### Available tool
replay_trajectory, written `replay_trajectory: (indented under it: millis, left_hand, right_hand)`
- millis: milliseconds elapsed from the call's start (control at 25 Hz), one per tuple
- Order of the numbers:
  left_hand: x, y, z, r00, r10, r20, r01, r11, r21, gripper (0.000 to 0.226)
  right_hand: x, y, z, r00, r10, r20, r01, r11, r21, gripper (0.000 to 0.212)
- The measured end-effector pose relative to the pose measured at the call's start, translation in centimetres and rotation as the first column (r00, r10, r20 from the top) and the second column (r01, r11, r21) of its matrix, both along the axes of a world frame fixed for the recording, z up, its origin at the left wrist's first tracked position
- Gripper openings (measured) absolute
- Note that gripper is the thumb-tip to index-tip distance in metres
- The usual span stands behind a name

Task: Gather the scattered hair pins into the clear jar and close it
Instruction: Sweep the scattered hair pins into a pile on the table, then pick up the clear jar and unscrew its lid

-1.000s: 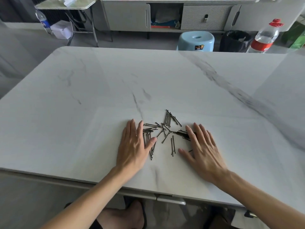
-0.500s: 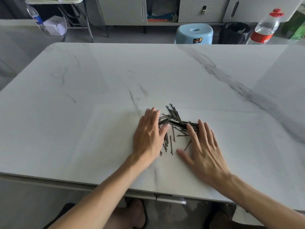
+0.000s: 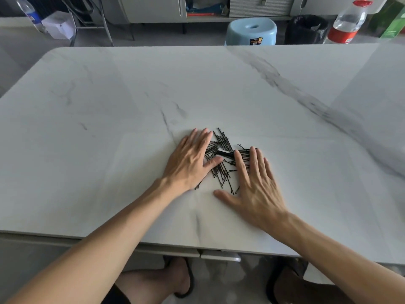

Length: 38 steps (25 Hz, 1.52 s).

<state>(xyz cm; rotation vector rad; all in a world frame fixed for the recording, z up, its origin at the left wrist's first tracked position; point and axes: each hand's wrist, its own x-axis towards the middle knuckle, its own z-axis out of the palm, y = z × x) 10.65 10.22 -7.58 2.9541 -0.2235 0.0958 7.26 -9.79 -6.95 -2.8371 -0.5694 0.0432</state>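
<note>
Several thin black hair pins (image 3: 223, 160) lie bunched in a loose heap on the white marble table (image 3: 109, 119), near its front edge. My left hand (image 3: 190, 159) lies flat on the table, fingers spread, pressed against the heap's left side, with some pins under its fingers. My right hand (image 3: 255, 183) lies flat against the heap's right side, fingertips over some pins. Neither hand holds anything. No clear jar is in view.
Beyond the table's far edge stand a light blue stool (image 3: 252, 31), a black bin (image 3: 306, 29) and a red-capped plastic bottle (image 3: 348, 20). Another bottle (image 3: 30, 15) and a small white box (image 3: 58, 28) are at far left. My feet show under the table.
Both hands have slid inward towards each other, sweeping the scattered pins into a tighter heap between them. The view has tilted down slightly.
</note>
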Motion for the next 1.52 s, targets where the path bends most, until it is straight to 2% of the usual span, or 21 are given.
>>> replay_trajectory:
  millis: [160,280,360,440,520,600,720,800,960,1040,1160,1240,1320,1520]
  left_hand:
    - [3.4,-0.3,1.1,0.99,-0.141,-0.025,0.139,0.989,-0.054,0.078]
    - [3.4,-1.1,1.0,0.986,-0.163,-0.027,0.162,0.986,-0.04,0.072]
    - [2.1,-1.3,1.0,0.991,-0.131,-0.002,0.13,0.985,-0.116,0.063]
    - [0.4,-1.7,1.3,0.999,-0.048,-0.014,0.042,0.96,-0.278,0.056]
    - [-1.4,-2.4,2.7,0.994,0.074,-0.078,-0.102,0.884,-0.457,0.054]
    - [-3.4,-3.4,4.6,0.984,0.155,-0.091,-0.18,0.835,-0.521,0.047]
    - [-5.8,-6.3,7.6,0.987,0.121,-0.102,-0.156,0.857,-0.491,0.035]
    - [-6.9,-9.0,9.4,0.976,0.0,-0.216,-0.094,0.901,-0.425,0.036]
    - [-8.7,-16.0,12.3,0.873,-0.261,-0.411,0.111,0.929,-0.354,0.047]
    - [-9.2,-19.4,13.0,0.841,-0.308,-0.444,0.159,0.926,-0.341,0.05]
    - [-9.4,-23.4,13.6,0.812,-0.349,-0.468,0.211,0.923,-0.322,0.052]
    - [-9.3,-25.3,13.7,0.802,-0.368,-0.47,0.237,0.919,-0.315,0.051]
    - [-8.9,-26.5,13.4,0.81,-0.368,-0.457,0.243,0.92,-0.309,0.049]
    - [-8.8,-26.3,12.0,0.844,-0.335,-0.419,0.19,0.917,-0.35,0.038]
  right_hand:
    - [1.3,0.9,0.2,1.0,-0.002,-0.011,0.002,0.999,0.038,0.11]
    - [2.0,1.1,0.2,0.999,-0.001,0.036,-0.001,0.998,0.063,0.104]
    - [2.1,1.0,0.2,0.997,0.007,0.075,-0.013,0.997,0.079,0.096]
    - [2.3,0.8,0.3,0.998,0.033,0.059,-0.039,0.993,0.115,0.092]
    - [2.1,-0.3,1.0,0.999,0.041,0.006,-0.041,0.98,0.193,0.089]
    - [1.3,-2.7,2.1,0.999,0.044,0.01,-0.045,0.97,0.238,0.076]
    - [-0.5,-8.3,4.4,0.998,0.023,0.062,-0.037,0.972,0.232,0.052]
    - [-1.8,-12.4,6.7,0.999,0.003,0.037,-0.01,0.981,0.195,0.044]
    - [-4.4,-23.7,11.1,0.987,-0.156,-0.026,0.155,0.987,-0.048,0.036]
    - [-5.0,-29.8,12.4,0.947,-0.32,-0.012,0.317,0.943,-0.105,0.039]
    - [-4.3,-36.9,13.3,0.846,-0.533,0.031,0.527,0.825,-0.202,0.061]
    - [-3.3,-39.6,13.0,0.779,-0.627,-0.022,0.598,0.752,-0.276,0.075]
    - [-2.3,-40.3,11.9,0.753,-0.652,-0.092,0.604,0.739,-0.298,0.078]
    - [-0.7,-38.4,10.9,0.766,-0.638,-0.072,0.601,0.752,-0.27,0.066]
